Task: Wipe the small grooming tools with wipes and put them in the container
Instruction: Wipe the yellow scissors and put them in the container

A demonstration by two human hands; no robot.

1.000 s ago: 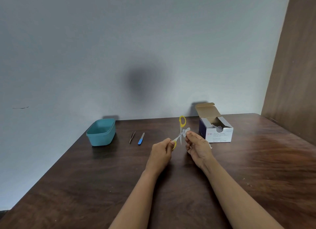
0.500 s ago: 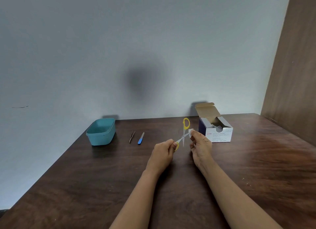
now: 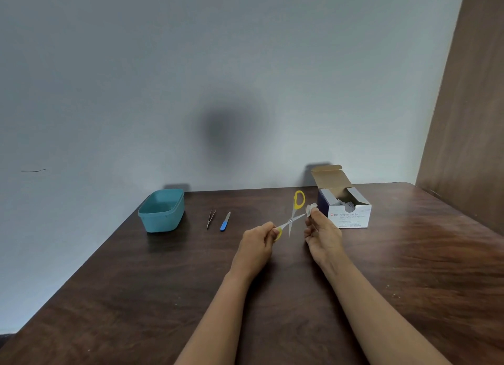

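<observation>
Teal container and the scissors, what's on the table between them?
Tweezers and a blue-handled file lie side by side there, in the head view.

Dark wooden table (image 3: 136, 296) butting up against a pale grey wall (image 3: 136, 78), small dark scuff (image 3: 33, 170) far left, brown wood panel (image 3: 469, 119) standing tall at right.

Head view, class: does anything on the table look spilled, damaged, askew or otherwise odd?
Nothing stands out. The left hand holds the opened scissors by one yellow handle; the right hand pinches a wipe at a blade tip. Tweezers and a blue-handled tool lie beside the teal container; the alcohol swab box stands open.
</observation>
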